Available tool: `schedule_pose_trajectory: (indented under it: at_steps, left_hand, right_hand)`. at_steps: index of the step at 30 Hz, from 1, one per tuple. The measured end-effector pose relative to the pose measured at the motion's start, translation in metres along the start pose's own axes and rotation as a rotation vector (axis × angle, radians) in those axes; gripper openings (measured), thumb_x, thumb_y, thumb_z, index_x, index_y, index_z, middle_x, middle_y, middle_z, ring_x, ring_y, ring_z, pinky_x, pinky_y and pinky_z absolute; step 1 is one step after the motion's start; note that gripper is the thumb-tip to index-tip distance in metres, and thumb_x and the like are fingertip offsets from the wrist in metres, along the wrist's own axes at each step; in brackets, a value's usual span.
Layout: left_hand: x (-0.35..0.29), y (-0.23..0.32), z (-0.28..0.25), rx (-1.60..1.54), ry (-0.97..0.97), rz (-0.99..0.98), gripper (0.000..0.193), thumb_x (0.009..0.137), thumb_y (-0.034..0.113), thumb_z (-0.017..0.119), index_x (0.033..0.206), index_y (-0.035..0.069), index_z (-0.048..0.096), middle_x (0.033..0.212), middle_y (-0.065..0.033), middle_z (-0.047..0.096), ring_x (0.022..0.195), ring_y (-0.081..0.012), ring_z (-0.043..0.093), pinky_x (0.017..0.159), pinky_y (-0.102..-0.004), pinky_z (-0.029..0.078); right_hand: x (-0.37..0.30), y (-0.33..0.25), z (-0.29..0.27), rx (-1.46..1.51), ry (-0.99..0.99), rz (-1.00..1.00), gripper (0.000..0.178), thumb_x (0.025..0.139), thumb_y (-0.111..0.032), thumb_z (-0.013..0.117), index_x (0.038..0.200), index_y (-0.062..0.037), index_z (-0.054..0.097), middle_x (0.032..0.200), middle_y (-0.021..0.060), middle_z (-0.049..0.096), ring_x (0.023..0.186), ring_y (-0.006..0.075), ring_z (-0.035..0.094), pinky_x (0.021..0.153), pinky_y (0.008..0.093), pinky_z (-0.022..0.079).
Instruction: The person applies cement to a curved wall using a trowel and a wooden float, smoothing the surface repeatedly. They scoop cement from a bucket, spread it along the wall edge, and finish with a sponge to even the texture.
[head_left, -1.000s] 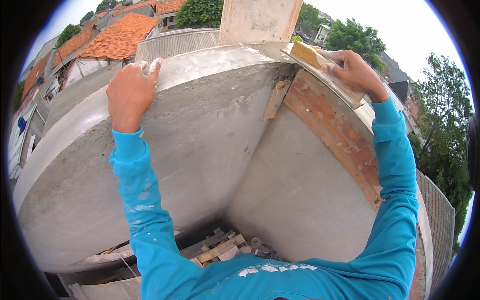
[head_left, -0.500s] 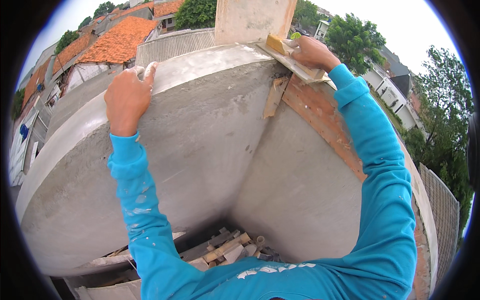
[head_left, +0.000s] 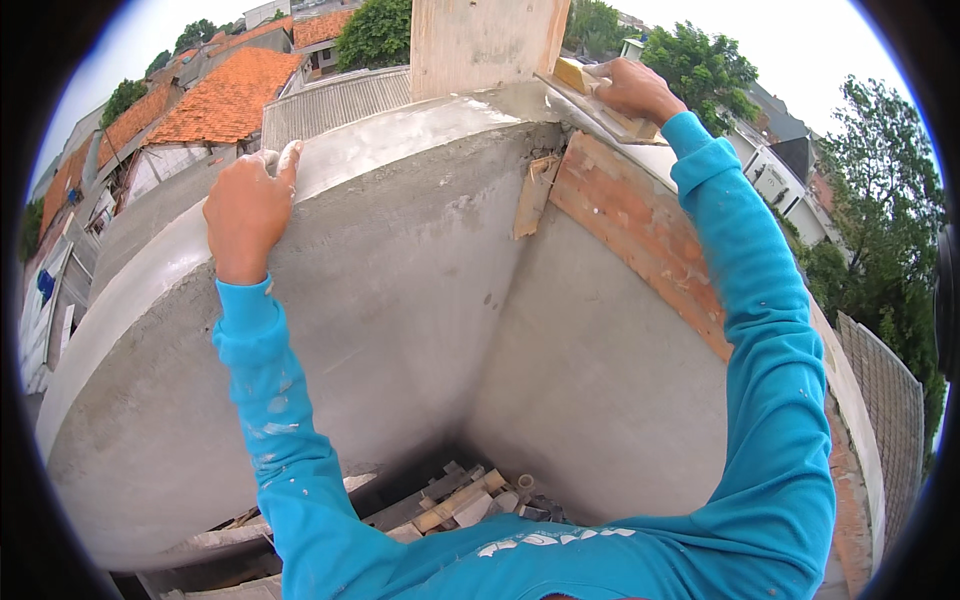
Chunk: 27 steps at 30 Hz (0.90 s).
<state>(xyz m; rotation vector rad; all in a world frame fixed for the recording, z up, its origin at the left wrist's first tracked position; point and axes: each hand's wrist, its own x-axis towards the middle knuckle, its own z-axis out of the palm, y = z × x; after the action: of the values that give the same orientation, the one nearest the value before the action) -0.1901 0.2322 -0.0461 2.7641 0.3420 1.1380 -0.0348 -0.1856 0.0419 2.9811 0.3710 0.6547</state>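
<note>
At the far right of the corner, my right hand (head_left: 637, 92) is closed around the yellowish handle of a plastering float (head_left: 594, 112). The float's flat, pale board lies on top of the wall, tilted toward the right-hand side. My left hand (head_left: 248, 215) rests on the smooth grey top of the curved wall (head_left: 370, 150). Its fingers curl over the far edge, mostly out of sight, and the thumb sticks up with pale plaster on its tip. Below the float, bare reddish brick (head_left: 645, 225) shows on the right wall.
An upright plastered slab (head_left: 490, 50) stands behind the corner. A small wood piece (head_left: 536, 197) sits in the corner joint. Timber offcuts and rubble (head_left: 465, 500) lie at the bottom between the walls. Tiled roofs (head_left: 228, 95) and trees (head_left: 700, 75) lie beyond the wall.
The float, with my right hand on it, has shifted right, away from the upright slab, and tilted more. My left hand stays on the wall. The view has shifted slightly.
</note>
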Motion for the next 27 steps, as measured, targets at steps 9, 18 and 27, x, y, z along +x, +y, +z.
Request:
schedule_pose_trajectory:
  at_steps: [9, 18, 27]
  left_hand:
    - [-0.001, -0.001, -0.004, 0.026, -0.02, -0.012, 0.05, 0.095, 0.052, 0.052, 0.104, 0.009, 0.074, 0.091, -0.0202, 0.071, 0.086, -0.0389, 0.068, 0.074, -0.0468, 0.053]
    - [0.002, -0.003, -0.001, 0.056, -0.046, -0.024, 0.049, 0.095, 0.052, 0.052, 0.107, 0.01, 0.074, 0.094, -0.0211, 0.071, 0.091, -0.0393, 0.067, 0.077, -0.0473, 0.053]
    - [0.002, 0.01, -0.003, 0.054, -0.045, -0.028, 0.049, 0.095, 0.052, 0.053, 0.107, 0.01, 0.074, 0.096, -0.0217, 0.07, 0.091, -0.0403, 0.067, 0.078, -0.0479, 0.053]
  right_hand:
    - [-0.033, -0.035, 0.004, 0.06, -0.064, -0.182, 0.044, 0.083, -0.029, 0.062, 0.119, -0.0058, 0.068, 0.111, 0.0218, 0.068, 0.104, 0.0371, 0.064, 0.09, 0.0445, 0.05]
    - [-0.067, 0.012, -0.046, 0.059, 0.012, -0.049, 0.046, 0.084, -0.032, 0.065, 0.128, -0.0182, 0.066, 0.105, 0.0195, 0.07, 0.093, 0.0332, 0.068, 0.086, 0.043, 0.053]
    - [0.017, -0.003, 0.031, 0.035, -0.008, -0.083, 0.046, 0.083, -0.033, 0.062, 0.122, -0.0083, 0.067, 0.105, 0.02, 0.07, 0.098, 0.0382, 0.067, 0.085, 0.043, 0.052]
